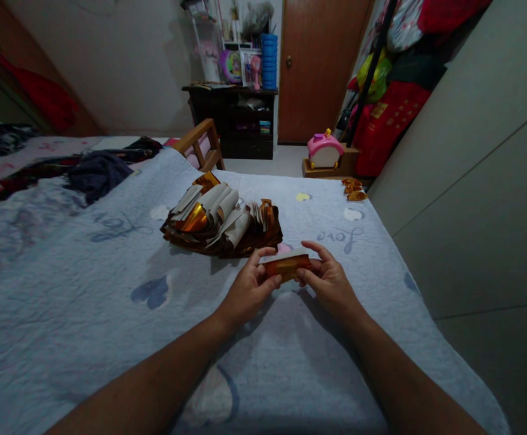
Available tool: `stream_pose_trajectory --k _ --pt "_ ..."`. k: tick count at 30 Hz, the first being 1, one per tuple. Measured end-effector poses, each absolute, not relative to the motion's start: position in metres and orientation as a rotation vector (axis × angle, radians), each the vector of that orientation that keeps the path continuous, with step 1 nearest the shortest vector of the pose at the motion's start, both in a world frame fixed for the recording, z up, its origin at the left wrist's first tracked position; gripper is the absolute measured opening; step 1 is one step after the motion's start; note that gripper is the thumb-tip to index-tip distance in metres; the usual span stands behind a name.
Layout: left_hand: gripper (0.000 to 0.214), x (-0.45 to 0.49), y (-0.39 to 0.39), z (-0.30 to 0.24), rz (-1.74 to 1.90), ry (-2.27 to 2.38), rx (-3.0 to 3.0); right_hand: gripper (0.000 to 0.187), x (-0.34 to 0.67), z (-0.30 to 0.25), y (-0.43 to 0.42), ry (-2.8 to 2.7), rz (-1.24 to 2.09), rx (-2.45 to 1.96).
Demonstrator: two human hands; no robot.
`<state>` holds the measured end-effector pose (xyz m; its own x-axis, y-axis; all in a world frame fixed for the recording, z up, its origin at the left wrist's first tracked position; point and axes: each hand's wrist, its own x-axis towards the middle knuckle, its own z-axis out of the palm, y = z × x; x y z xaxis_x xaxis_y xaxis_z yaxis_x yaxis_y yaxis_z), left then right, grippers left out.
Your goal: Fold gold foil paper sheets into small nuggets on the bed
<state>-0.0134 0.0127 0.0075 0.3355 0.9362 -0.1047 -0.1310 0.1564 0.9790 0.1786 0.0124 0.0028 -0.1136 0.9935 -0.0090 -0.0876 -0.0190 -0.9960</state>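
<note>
A sheet of gold foil paper, partly folded over with its white back showing along the top, is held up above the bed. My left hand pinches its left end between thumb and fingers. At the other end my right hand grips it the same way. Just beyond my hands lies a large loose pile of gold-and-white paper, its sheets curled and bent. Several small folded gold paper pieces rest near the far right corner of the bed.
A pale blue quilt with hearts and lettering covers the bed. Dark clothes lie to the left. Beyond the bed stand a wooden chair, a dark cabinet and a pink toy. A pale panel rises along the right.
</note>
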Motion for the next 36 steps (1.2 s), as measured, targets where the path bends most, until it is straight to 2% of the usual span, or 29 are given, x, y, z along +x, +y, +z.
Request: stream_pose_trajectory --k 3,7,9,15,24,31,36 --pt "0.049 -0.013 0.013 0.009 0.973 0.939 1.133 0.058 0.178 0.005 0.013 -1.264 1.37 -1.045" --pt "0.04 -0.015 0.015 0.008 1.033 0.893 1.133 0.035 0.181 0.007 0.015 -1.381 1.319 -1.042" --pt "0.038 -0.015 0.016 0.008 1.052 0.869 1.12 0.03 0.184 0.005 0.016 -1.419 1.295 -1.096" --pt "0.039 -0.016 0.016 0.011 1.057 0.902 1.057 0.029 0.186 0.003 0.016 -1.436 1.289 -1.13" --pt "0.04 -0.018 0.019 0.005 1.01 0.902 0.969 0.044 0.187 0.003 0.013 -1.389 1.309 -1.064" --pt "0.043 -0.019 0.023 -0.003 0.988 0.84 0.914 0.036 0.195 0.003 0.017 -1.63 0.899 -1.117" --pt "0.039 -0.018 0.021 0.001 0.98 0.853 0.942 0.031 0.195 0.006 0.017 -1.681 0.974 -1.004"
